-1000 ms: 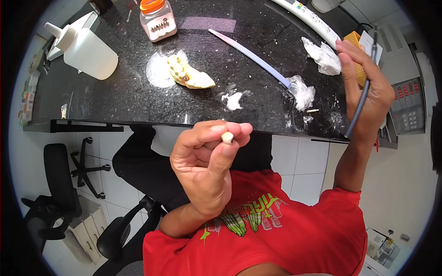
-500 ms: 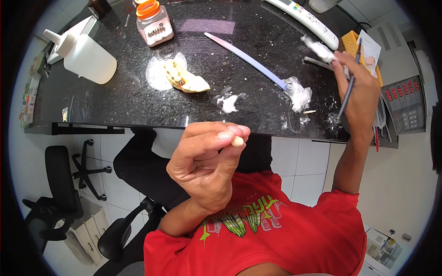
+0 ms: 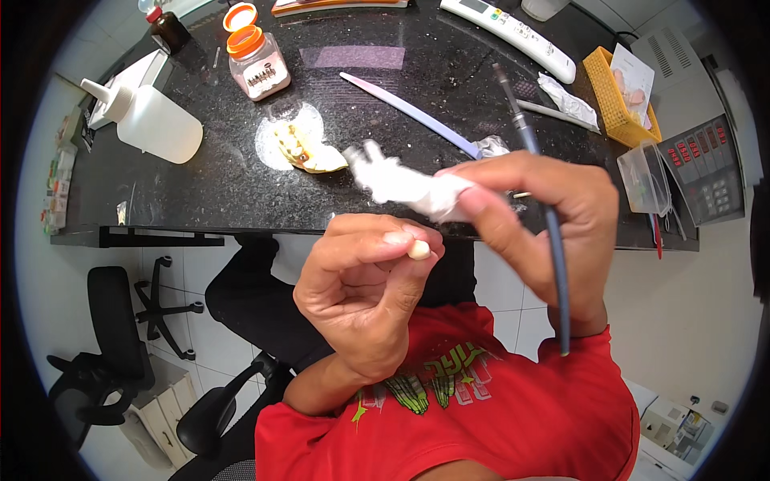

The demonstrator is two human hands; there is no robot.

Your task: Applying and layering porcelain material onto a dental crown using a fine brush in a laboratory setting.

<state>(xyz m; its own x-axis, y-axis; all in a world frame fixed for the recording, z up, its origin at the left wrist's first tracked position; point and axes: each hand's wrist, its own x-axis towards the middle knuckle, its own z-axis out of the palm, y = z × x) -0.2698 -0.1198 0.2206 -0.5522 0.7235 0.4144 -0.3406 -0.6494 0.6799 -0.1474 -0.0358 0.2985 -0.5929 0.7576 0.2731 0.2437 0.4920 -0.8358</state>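
Observation:
My left hand (image 3: 353,301) pinches a small cream-white tooth crown (image 3: 419,250) between its fingertips, in front of the bench edge. Close to it on the right, my right hand (image 3: 573,208) grips a crumpled white wad of cotton (image 3: 397,183) between thumb and forefinger; motion blurs it. A thin dark-handled brush (image 3: 560,280) is also held in my right hand, its bristle end pointing up and away. Beyond the cotton's tip, a yellowish dental model (image 3: 301,152) lies on a white patch on the bench.
On the black speckled bench (image 3: 233,192) stand a white squeeze bottle (image 3: 160,128), an orange-lidded powder jar (image 3: 261,68) and a brown bottle (image 3: 167,30). A pale lilac stick (image 3: 409,112) lies mid-bench. A white remote (image 3: 513,38), a yellow basket (image 3: 613,100) and a keypad device (image 3: 702,168) are at right.
My right hand has come from the bench's right side toward my left hand, bringing the cotton wad and the brush. My left hand keeps its pinch on the crown, nearly still.

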